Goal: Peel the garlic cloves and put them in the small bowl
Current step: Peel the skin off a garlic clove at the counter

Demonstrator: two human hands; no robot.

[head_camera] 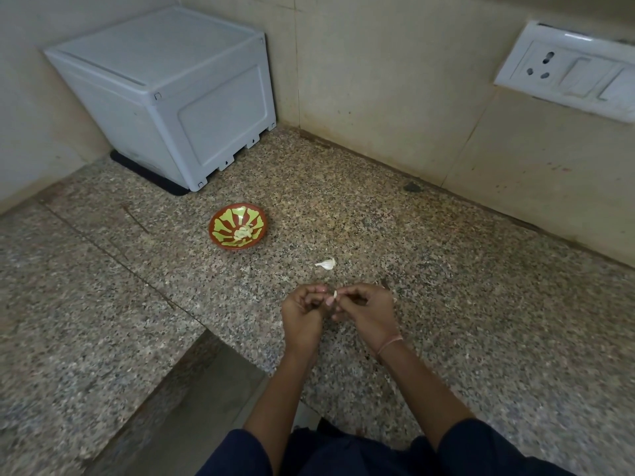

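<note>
Garlic clove largely hidden between curled fingers, peel state unclear.

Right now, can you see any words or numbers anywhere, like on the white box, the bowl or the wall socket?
No words or numbers can be read anywhere. The white box shows no label, the bowl has only a red and green pattern, and the wall socket carries no writing.
</note>
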